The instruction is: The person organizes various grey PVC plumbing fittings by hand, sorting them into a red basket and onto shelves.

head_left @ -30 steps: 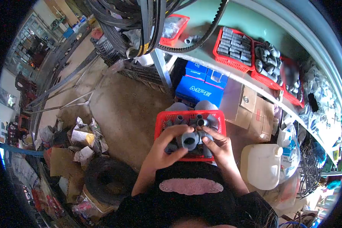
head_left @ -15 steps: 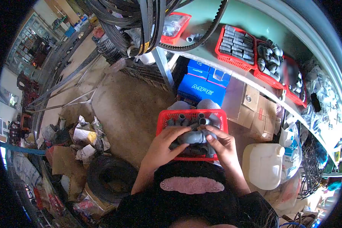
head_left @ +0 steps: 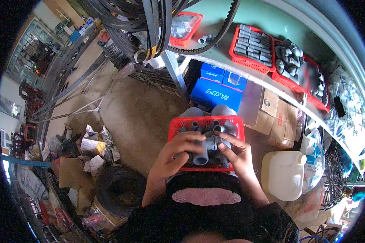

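Note:
My right hand [head_left: 236, 150] pinches a grey plastic pipe elbow [head_left: 202, 156] between thumb and fingers, over a red plastic basket [head_left: 241, 141]. One round mouth of the elbow faces down toward me. At its left side is my left hand [head_left: 177, 150], fingers and thumb spread apart, partly smeared by motion; the fingertips overlap the elbow's upper left edge. More grey pipe fittings [head_left: 219, 129] fill the basket, some partly hidden behind my hands. The basket rests in front of my body, against my knees [head_left: 224, 110].
On the green shelf stand red baskets of grey fittings [head_left: 253, 45], with a loose fitting [head_left: 207, 39] beside them. Black belts [head_left: 158, 28] hang at the top. Blue boxes [head_left: 216, 95], cardboard boxes [head_left: 283, 123] and a white jerrycan [head_left: 283, 176] lie right; black coiled material [head_left: 119, 190] lies left.
The elbow has turned so its open mouth now faces down toward me. My left hand's thumb and fingers have come off its body and spread; my right hand keeps its hold.

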Tool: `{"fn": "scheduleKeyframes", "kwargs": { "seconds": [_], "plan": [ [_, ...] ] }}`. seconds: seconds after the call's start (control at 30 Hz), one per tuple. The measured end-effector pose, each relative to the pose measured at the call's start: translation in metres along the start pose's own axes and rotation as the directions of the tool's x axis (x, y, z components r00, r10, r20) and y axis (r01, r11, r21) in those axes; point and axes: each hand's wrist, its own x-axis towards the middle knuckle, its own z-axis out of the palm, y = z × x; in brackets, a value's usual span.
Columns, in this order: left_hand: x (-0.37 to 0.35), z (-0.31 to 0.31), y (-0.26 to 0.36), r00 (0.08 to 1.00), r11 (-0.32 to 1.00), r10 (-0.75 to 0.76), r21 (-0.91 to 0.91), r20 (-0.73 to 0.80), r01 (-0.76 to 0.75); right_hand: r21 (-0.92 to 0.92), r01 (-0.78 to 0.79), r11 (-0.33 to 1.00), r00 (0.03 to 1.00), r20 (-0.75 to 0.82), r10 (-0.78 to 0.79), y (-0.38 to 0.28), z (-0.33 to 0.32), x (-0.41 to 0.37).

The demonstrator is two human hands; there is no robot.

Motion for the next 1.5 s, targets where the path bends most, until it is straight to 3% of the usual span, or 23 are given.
{"fn": "scheduleKeyframes", "kwargs": {
  "seconds": [0.1,0.2,0.3,0.4,0.43,0.5,0.57,0.6,0.7,0.73,0.77,0.8,0.93,1.03,1.13,1.23,1.3,1.37,1.4,1.43,1.47,1.5],
  "plan": [
    [0.000,-0.002,-0.002,0.997,0.999,0.006,0.045,0.077,-0.009,0.096,-0.100,0.990,0.995,0.023,0.099,-0.009,0.006,-0.001],
    [0.000,-0.004,-0.003,0.992,0.997,0.005,0.076,0.125,-0.015,0.127,0.006,0.992,1.000,0.027,-0.009,-0.003,0.008,-0.002],
    [0.003,-0.002,-0.004,0.985,0.961,0.080,0.249,0.153,-0.117,0.154,-0.038,0.987,0.998,-0.044,0.045,-0.009,0.011,-0.004],
    [0.000,0.024,-0.003,0.967,0.969,-0.228,0.068,-0.118,0.237,0.168,0.036,0.985,0.994,-0.107,-0.018,-0.012,0.009,-0.004],
    [0.001,0.027,-0.002,0.946,0.940,-0.314,-0.171,-0.083,0.296,0.101,0.080,0.992,0.992,-0.104,-0.069,-0.013,0.008,-0.004],
    [0.002,0.031,0.001,0.894,0.706,-0.446,-0.595,0.048,0.384,-0.030,0.164,0.986,0.981,-0.097,-0.167,-0.014,0.005,-0.004],
    [0.002,0.035,-0.003,0.862,0.766,-0.507,-0.441,0.033,0.467,-0.239,0.154,0.959,0.983,-0.064,-0.174,-0.020,0.000,-0.006],
    [-0.001,0.036,-0.004,0.838,0.775,-0.546,-0.365,0.025,0.516,-0.210,0.099,0.973,0.992,-0.054,-0.113,-0.024,-0.001,-0.006],
    [0.004,0.032,-0.004,0.904,0.880,-0.422,-0.209,0.064,0.426,-0.177,0.031,0.984,0.996,-0.079,-0.046,-0.025,-0.001,-0.005],
    [0.007,0.034,0.006,0.877,0.820,-0.473,-0.323,0.083,0.472,-0.090,-0.017,0.996,0.998,-0.067,0.011,-0.027,-0.001,-0.006],
    [0.004,0.035,0.000,0.892,0.844,-0.448,-0.302,0.059,0.443,-0.007,-0.058,0.998,0.997,-0.052,0.058,-0.027,-0.002,-0.005],
    [0.002,0.036,-0.006,0.916,0.881,-0.398,-0.256,0.055,0.398,0.121,0.042,0.992,0.998,-0.054,-0.035,-0.022,0.001,-0.004],
    [0.006,0.034,-0.018,0.956,0.952,-0.275,-0.108,0.105,0.286,0.116,0.042,0.992,0.998,-0.048,-0.037,-0.014,-0.002,0.002],
    [0.016,0.036,-0.010,0.940,0.942,-0.334,0.041,0.071,0.332,0.204,0.000,0.979,0.999,-0.053,0.011,-0.008,-0.005,0.009],
    [0.026,0.044,-0.006,0.857,0.840,-0.512,-0.173,0.057,0.514,-0.017,0.055,0.998,0.991,-0.124,-0.057,-0.006,0.001,0.011],
    [0.026,0.054,-0.013,0.825,0.810,-0.561,-0.166,0.062,0.563,-0.235,0.088,0.968,0.970,-0.200,-0.137,-0.003,0.008,0.014],
    [0.025,0.061,-0.030,0.966,0.939,-0.255,0.229,-0.034,0.256,-0.386,0.054,0.921,0.964,-0.222,-0.149,-0.006,0.005,0.014],
    [0.026,0.065,-0.027,0.907,0.891,-0.420,0.171,-0.036,0.420,-0.480,0.126,0.868,0.929,-0.250,-0.274,-0.004,0.004,0.016],
    [0.029,0.063,-0.022,0.911,0.892,-0.412,0.212,0.014,0.400,-0.441,0.091,0.893,0.934,-0.274,-0.230,-0.001,0.003,0.015],
    [0.032,0.061,-0.018,0.959,0.924,-0.271,0.303,0.080,0.236,-0.400,0.055,0.915,0.939,-0.292,-0.184,0.002,0.000,0.016],
    [0.042,0.048,0.000,0.855,0.873,-0.461,0.292,0.238,0.390,-0.307,-0.118,0.944,0.967,-0.254,0.038,-0.002,-0.009,0.019],
    [0.049,0.036,0.015,0.688,0.789,-0.615,0.309,0.385,0.531,-0.223,-0.299,0.928,0.947,-0.190,0.259,-0.006,-0.019,0.021]
  ]
}}
